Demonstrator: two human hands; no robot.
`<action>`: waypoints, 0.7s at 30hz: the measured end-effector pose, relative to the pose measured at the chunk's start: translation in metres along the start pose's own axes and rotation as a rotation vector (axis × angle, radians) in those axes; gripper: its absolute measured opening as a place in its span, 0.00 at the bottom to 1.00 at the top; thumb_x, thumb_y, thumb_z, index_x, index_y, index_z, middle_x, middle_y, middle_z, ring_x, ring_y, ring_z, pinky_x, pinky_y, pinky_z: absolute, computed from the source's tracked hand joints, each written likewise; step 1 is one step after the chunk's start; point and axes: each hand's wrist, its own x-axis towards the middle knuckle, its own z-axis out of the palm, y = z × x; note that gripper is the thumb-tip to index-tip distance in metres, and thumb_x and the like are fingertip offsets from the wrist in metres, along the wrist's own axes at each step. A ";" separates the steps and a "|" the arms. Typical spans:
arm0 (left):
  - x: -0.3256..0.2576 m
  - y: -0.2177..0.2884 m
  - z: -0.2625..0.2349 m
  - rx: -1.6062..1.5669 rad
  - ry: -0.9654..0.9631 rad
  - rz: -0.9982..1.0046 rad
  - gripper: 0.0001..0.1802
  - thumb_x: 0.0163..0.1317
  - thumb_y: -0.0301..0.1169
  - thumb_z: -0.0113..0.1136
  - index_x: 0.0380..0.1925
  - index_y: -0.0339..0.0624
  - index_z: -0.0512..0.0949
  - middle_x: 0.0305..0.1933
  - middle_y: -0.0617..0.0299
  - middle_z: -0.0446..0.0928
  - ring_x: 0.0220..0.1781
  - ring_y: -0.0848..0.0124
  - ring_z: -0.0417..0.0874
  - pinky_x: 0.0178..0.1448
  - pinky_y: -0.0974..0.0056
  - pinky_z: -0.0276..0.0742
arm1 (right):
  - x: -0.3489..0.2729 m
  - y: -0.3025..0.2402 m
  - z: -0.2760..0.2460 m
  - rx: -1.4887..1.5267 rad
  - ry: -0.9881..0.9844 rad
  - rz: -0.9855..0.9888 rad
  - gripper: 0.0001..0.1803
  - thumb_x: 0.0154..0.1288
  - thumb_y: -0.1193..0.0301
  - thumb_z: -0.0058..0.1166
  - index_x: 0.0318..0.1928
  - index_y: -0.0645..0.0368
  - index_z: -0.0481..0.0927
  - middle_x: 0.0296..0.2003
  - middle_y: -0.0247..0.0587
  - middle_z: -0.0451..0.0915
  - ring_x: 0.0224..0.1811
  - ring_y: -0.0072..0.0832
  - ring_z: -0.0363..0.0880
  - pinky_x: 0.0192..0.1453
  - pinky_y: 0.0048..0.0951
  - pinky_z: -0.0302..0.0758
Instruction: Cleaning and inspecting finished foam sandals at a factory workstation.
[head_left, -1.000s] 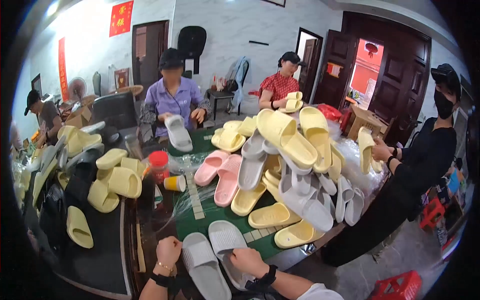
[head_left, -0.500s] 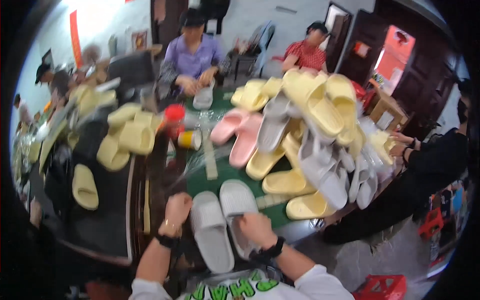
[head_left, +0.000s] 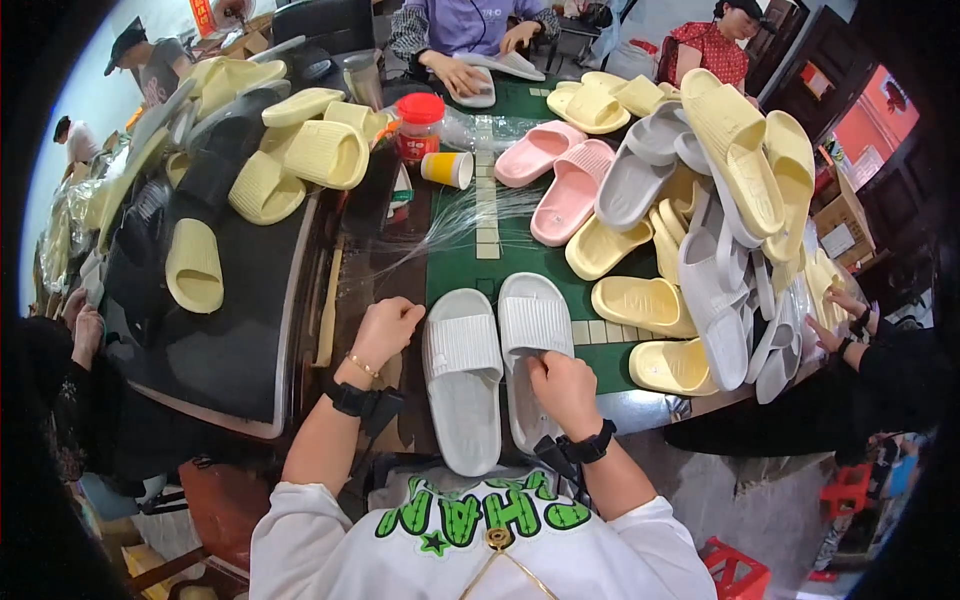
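At the far left, a dark side surface (head_left: 230, 330) carries loose pale-yellow slippers (head_left: 300, 150), one of them lying alone near its near edge (head_left: 193, 265), apparently set apart from the bigger heap so that colours stay sorted. Moving in, the left hand (head_left: 385, 328) rests on the table edge just beside the left white slipper (head_left: 463, 375); its fingers are curled loosely into a half-fist, knuckles touching or almost touching the slipper's outer side, and it grips nothing that can be seen. That slipper lies sole-down, toe pointing away from the person, its heel reaching the near table edge. Touching it along the inner side is the right white slipper (head_left: 530, 340), laid parallel, so the two read as a matched pair lined up side by side. The right hand (head_left: 565, 388) lies on top of this second slipper's heel half, fingers bent and pressing down on the footbed, seemingly to keep it flat and aligned; whether the thumb hooks under the rim cannot be told. Behind the pair, on the green table (head_left: 470, 265), are a strand of clear plastic film (head_left: 470, 215), a red-lidded jar (head_left: 420, 125) and a tipped yellow cup (head_left: 447, 168). Further right come two pink slippers (head_left: 565, 185), then a tall pile of grey and yellow slippers (head_left: 720, 200) stacked loosely, beside which another person's hands (head_left: 840, 320) work.
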 end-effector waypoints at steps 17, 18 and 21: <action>-0.095 -0.008 0.058 0.528 -0.030 0.861 0.08 0.53 0.28 0.57 0.35 0.44 0.77 0.22 0.62 0.74 0.23 0.65 0.82 0.25 0.63 0.77 | -0.003 -0.001 -0.008 0.108 0.036 0.062 0.17 0.61 0.59 0.59 0.25 0.62 0.81 0.22 0.52 0.79 0.25 0.49 0.80 0.29 0.43 0.74; -0.093 -0.009 0.060 0.525 -0.031 0.868 0.08 0.53 0.28 0.57 0.35 0.44 0.77 0.22 0.62 0.74 0.23 0.65 0.82 0.25 0.63 0.77 | -0.004 0.000 -0.010 0.147 0.054 0.046 0.17 0.60 0.60 0.61 0.25 0.63 0.81 0.20 0.50 0.79 0.23 0.47 0.79 0.27 0.41 0.74; -0.089 -0.011 0.064 0.541 0.130 0.877 0.09 0.53 0.29 0.58 0.36 0.44 0.78 0.22 0.63 0.73 0.23 0.67 0.81 0.25 0.65 0.77 | 0.001 -0.001 -0.027 0.219 0.115 0.044 0.17 0.62 0.61 0.59 0.24 0.61 0.78 0.21 0.48 0.79 0.23 0.46 0.79 0.27 0.41 0.74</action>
